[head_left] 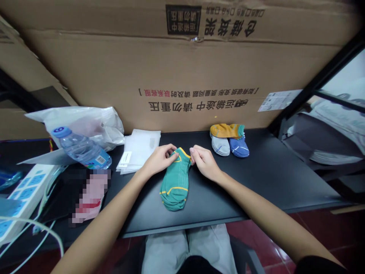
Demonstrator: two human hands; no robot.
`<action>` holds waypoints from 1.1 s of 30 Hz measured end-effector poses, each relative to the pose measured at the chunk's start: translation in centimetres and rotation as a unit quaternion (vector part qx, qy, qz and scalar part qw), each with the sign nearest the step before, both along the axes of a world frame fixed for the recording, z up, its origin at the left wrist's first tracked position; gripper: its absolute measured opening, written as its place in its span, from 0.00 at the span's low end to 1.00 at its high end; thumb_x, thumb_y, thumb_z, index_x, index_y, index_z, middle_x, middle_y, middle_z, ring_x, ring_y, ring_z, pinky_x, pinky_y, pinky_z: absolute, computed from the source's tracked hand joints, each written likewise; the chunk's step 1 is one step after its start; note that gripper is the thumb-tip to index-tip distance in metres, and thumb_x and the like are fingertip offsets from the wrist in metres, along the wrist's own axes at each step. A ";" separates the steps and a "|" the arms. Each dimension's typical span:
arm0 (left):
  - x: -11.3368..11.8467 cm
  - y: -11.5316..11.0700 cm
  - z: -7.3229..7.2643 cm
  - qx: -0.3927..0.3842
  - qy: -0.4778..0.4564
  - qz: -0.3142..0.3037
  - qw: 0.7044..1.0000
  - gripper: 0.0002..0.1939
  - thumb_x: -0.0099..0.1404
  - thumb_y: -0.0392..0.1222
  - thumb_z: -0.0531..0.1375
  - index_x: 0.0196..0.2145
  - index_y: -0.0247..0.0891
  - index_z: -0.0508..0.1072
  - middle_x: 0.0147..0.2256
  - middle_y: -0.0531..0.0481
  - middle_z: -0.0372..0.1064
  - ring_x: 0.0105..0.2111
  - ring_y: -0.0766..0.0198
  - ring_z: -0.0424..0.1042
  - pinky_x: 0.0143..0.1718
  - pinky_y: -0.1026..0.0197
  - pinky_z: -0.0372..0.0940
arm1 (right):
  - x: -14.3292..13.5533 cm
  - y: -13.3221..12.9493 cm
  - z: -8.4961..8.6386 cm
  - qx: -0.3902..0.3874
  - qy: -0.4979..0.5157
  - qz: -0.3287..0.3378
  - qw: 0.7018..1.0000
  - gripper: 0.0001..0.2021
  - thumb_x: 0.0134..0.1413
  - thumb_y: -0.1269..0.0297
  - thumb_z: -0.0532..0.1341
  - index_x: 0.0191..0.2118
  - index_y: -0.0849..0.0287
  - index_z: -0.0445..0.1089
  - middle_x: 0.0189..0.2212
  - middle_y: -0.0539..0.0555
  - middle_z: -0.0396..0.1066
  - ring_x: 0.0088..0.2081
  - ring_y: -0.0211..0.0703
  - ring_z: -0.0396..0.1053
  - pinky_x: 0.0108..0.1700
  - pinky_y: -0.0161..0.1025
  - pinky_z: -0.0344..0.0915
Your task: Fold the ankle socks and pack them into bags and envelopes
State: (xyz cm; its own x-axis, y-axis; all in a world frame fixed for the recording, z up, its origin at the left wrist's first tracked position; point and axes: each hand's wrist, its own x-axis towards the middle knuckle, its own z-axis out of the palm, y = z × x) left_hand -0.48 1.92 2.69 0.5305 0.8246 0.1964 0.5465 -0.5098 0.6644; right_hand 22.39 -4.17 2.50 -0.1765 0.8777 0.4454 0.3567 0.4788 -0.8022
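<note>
Green socks with yellow trim (176, 182) lie stacked on the black table (145, 211), their cuff end pointing away from me. At the upper left of the cuff, my left hand (161, 158) pinches the fabric between thumb and fingers. My right hand (204, 161) is closed at the cuff's right corner, its thumb and fingers pressed together on the edge. Further back to the right sit folded socks: a mustard pair (226, 130) on top of light grey ones (220, 145) and blue ones (239, 147).
Clear plastic sleeves (141, 148) lie behind my left hand. To the left are a water bottle (82, 148), a white plastic bag (85, 120), a power strip (27, 194) with cables and a pink item (91, 196). A large cardboard sheet (182, 68) stands behind the table.
</note>
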 end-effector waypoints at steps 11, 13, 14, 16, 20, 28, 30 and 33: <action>2.1 -1.8 -1.2 -0.061 -0.046 0.068 0.995 0.12 0.71 0.52 0.60 0.43 0.41 0.72 0.26 0.54 0.72 0.23 0.62 0.73 0.26 0.62 0.63 | 0.4 0.9 -1.4 0.041 -0.104 -0.051 0.992 0.14 0.69 0.59 0.61 0.55 0.56 0.74 0.47 0.60 0.76 0.47 0.51 0.73 0.49 0.45 0.68; 2.2 -2.0 -1.1 -0.070 -0.058 0.053 0.994 0.13 0.71 0.50 0.60 0.47 0.42 0.70 0.25 0.56 0.71 0.21 0.63 0.72 0.25 0.63 0.63 | 0.6 1.2 -1.8 0.038 -0.165 -0.050 0.984 0.17 0.67 0.62 0.62 0.59 0.55 0.73 0.53 0.61 0.74 0.54 0.55 0.70 0.57 0.52 0.66; 2.2 -2.1 -1.0 -0.064 -0.060 0.042 0.995 0.13 0.71 0.50 0.60 0.49 0.42 0.69 0.26 0.57 0.70 0.21 0.64 0.72 0.25 0.63 0.63 | 0.6 1.4 -2.0 0.034 -0.184 -0.045 0.981 0.16 0.67 0.62 0.62 0.58 0.54 0.74 0.54 0.61 0.74 0.55 0.56 0.69 0.58 0.54 0.65; 2.0 -2.1 -0.7 -0.024 -0.056 0.016 0.998 0.12 0.72 0.47 0.59 0.50 0.42 0.69 0.31 0.54 0.72 0.24 0.65 0.71 0.29 0.62 0.64 | 0.8 1.5 -2.2 0.031 -0.191 -0.035 0.980 0.13 0.68 0.63 0.62 0.55 0.54 0.76 0.53 0.60 0.75 0.55 0.55 0.70 0.59 0.54 0.64; 1.3 -2.0 0.2 0.082 -0.027 -0.025 0.996 0.11 0.72 0.43 0.59 0.51 0.43 0.71 0.45 0.48 0.71 0.28 0.67 0.69 0.36 0.61 0.66 | 0.8 1.4 -2.0 0.065 -0.163 -0.045 0.983 0.12 0.66 0.67 0.63 0.53 0.53 0.76 0.52 0.58 0.76 0.55 0.54 0.70 0.58 0.52 0.64; 1.2 -2.0 0.7 0.082 -0.043 -0.073 0.993 0.12 0.77 0.49 0.56 0.41 0.40 0.74 0.36 0.51 0.69 0.29 0.65 0.66 0.34 0.60 0.62 | 1.0 1.2 -0.9 0.110 -0.156 0.002 0.982 0.10 0.56 0.79 0.62 0.36 0.55 0.72 0.38 0.52 0.75 0.43 0.49 0.68 0.49 0.47 0.62; 1.2 -1.7 0.3 0.079 -0.054 -0.036 0.995 0.12 0.79 0.47 0.53 0.45 0.40 0.74 0.37 0.50 0.71 0.32 0.63 0.69 0.36 0.59 0.64 | 1.3 1.3 -0.7 0.122 -0.161 0.029 0.979 0.11 0.55 0.81 0.61 0.36 0.55 0.71 0.36 0.51 0.74 0.41 0.47 0.68 0.48 0.46 0.61; 1.0 -1.0 -0.4 0.084 -0.033 -0.019 0.996 0.12 0.77 0.48 0.57 0.51 0.40 0.73 0.42 0.47 0.73 0.39 0.59 0.73 0.41 0.57 0.67 | 1.6 1.3 -0.2 0.142 -0.151 0.095 0.974 0.14 0.54 0.83 0.59 0.38 0.55 0.72 0.37 0.52 0.73 0.40 0.46 0.68 0.46 0.45 0.63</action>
State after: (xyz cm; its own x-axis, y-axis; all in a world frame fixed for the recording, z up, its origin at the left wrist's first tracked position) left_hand 0.50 0.95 2.28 0.5429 0.7561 0.3655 0.4825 -0.6371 0.6011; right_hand 23.97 -2.91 2.28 -0.4850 0.6646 0.5684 0.4385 0.7472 -0.4994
